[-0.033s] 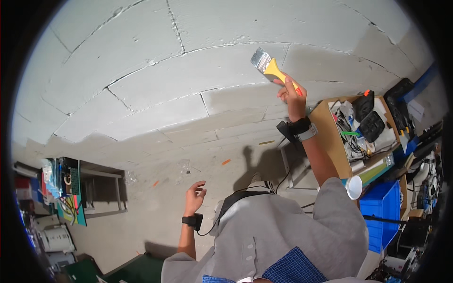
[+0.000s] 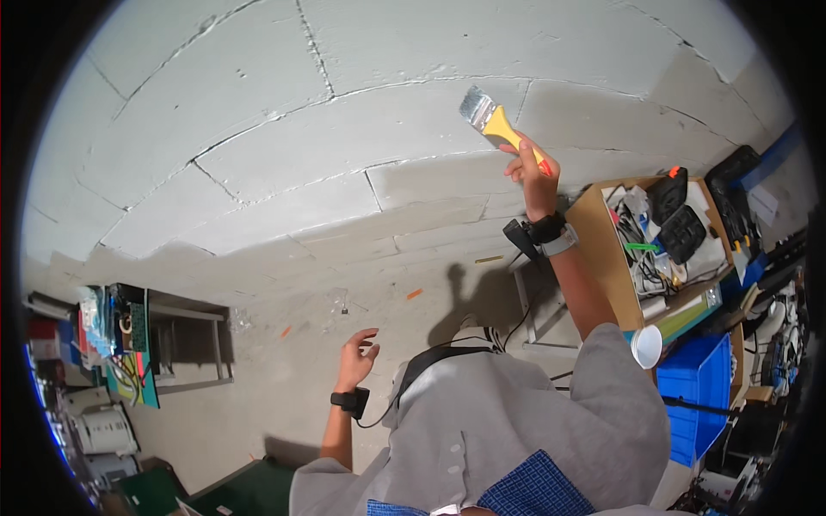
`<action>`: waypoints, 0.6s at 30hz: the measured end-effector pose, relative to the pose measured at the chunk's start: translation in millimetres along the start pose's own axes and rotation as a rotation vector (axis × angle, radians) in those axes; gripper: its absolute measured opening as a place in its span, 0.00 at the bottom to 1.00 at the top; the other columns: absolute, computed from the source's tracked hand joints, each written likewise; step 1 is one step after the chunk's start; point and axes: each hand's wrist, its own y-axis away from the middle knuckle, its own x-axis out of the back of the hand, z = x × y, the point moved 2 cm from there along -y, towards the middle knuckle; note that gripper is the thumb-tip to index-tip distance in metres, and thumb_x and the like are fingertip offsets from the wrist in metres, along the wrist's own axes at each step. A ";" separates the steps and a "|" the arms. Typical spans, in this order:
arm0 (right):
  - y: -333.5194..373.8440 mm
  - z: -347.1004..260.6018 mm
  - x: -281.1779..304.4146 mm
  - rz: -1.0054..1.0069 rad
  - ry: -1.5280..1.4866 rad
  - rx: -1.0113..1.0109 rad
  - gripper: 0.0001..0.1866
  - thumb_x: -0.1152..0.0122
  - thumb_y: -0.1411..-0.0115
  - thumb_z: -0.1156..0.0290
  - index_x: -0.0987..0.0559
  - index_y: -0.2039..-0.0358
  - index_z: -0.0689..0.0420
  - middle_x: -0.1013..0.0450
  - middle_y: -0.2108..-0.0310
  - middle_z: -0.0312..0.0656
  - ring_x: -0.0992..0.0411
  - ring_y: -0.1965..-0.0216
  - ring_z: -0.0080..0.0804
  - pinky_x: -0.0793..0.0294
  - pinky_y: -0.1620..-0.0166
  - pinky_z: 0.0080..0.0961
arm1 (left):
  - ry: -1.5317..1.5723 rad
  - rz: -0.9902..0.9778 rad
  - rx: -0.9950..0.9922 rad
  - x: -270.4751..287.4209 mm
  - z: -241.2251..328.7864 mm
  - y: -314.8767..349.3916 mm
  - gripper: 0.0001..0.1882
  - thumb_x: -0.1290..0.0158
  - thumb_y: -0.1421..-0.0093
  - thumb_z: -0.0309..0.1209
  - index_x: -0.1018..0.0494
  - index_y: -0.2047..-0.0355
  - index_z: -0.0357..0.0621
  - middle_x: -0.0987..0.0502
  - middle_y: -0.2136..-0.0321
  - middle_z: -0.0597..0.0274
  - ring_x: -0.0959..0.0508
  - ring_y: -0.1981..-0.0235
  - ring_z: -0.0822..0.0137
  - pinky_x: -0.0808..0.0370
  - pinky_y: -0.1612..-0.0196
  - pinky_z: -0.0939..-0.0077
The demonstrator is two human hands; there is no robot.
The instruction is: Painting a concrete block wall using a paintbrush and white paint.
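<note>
Paintbrush (image 2: 502, 129) and wall (image 2: 284, 138) nearly meet at one o'clock in my remote view; I cannot tell whether they touch. The right hand (image 2: 538, 176), at two, is closed around the brush, whose bristled end points toward ten-thirty. At seven, the left hand (image 2: 354, 359) hangs half open and empty. Farther out, I see a packed cardboard box (image 2: 600, 249) at three, then a white cup (image 2: 646, 347) and blue bin (image 2: 693, 374) near four.
</note>
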 end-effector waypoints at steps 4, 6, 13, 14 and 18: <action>-12.2 27.1 14.6 0.010 0.174 0.217 0.19 0.47 0.29 0.64 0.22 0.48 0.66 0.18 0.67 0.45 0.26 0.78 0.22 0.29 0.72 0.18 | -0.232 -0.218 -0.131 -17.8 53.9 -7.2 0.26 0.42 0.49 0.22 0.26 0.47 0.47 0.22 0.51 0.55 0.20 0.57 0.55 0.22 0.58 0.62; -16.2 39.9 25.8 0.013 0.149 0.230 0.15 0.44 0.31 0.68 0.21 0.51 0.66 0.18 0.68 0.45 0.26 0.79 0.22 0.28 0.74 0.19 | -0.373 -0.421 -0.168 -24.7 88.0 -3.1 0.34 0.43 0.51 0.20 0.32 0.41 0.48 0.28 0.45 0.52 0.25 0.48 0.47 0.25 0.46 0.58; -7.6 22.0 59.9 0.014 0.261 0.290 0.13 0.41 0.35 0.74 0.20 0.52 0.67 0.18 0.69 0.45 0.22 0.76 0.24 0.24 0.74 0.20 | -0.684 -0.605 -0.291 -52.5 141.5 18.4 0.46 0.45 0.51 0.20 0.45 0.30 0.51 0.45 0.32 0.45 0.35 0.39 0.41 0.33 0.38 0.54; -3.5 15.1 62.6 0.012 0.296 0.326 0.13 0.41 0.35 0.75 0.20 0.52 0.67 0.18 0.69 0.46 0.22 0.76 0.25 0.24 0.73 0.21 | -0.704 -0.690 -0.302 -53.7 146.5 24.5 0.51 0.46 0.53 0.19 0.51 0.28 0.50 0.54 0.29 0.43 0.43 0.34 0.38 0.41 0.33 0.52; -10.1 1.5 54.3 0.026 0.459 0.479 0.17 0.39 0.40 0.79 0.21 0.49 0.65 0.21 0.70 0.47 0.24 0.74 0.32 0.25 0.69 0.25 | -0.835 -0.820 -0.512 -53.6 155.5 36.9 0.50 0.52 0.49 0.17 0.59 0.27 0.46 0.61 0.27 0.45 0.56 0.27 0.44 0.49 0.29 0.51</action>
